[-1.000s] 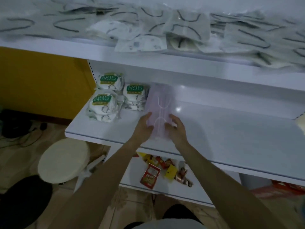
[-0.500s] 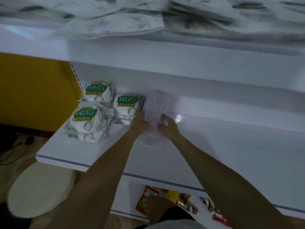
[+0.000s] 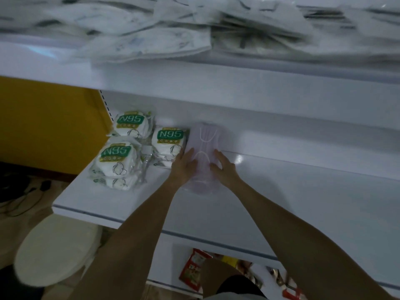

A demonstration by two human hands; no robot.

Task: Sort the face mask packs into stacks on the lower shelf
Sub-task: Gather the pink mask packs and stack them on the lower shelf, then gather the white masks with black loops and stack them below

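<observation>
A pale lilac mask pack [image 3: 204,146] in clear wrap lies flat on the white lower shelf [image 3: 292,191], right beside the N95 stacks. My left hand [image 3: 184,164] rests on its left edge with fingers straight. My right hand [image 3: 223,165] rests on its right edge, fingers spread and lightly bent. Three stacks of N95 mask packs sit at the shelf's left end: back left [image 3: 131,124], front left [image 3: 114,163] and right [image 3: 170,144]. The upper shelf [image 3: 194,81] carries a blurred heap of loose mask packs [image 3: 194,29].
A yellow wall panel [image 3: 47,126] stands left of the shelving. A round cream stool [image 3: 56,250] sits on the floor below the shelf's left corner. Snack packets [image 3: 192,269] lie on the bottom shelf near my knee.
The lilac pack went from held up above the shelf front to lying flat against the N95 stacks; both hands moved back with it and now rest on its edges.
</observation>
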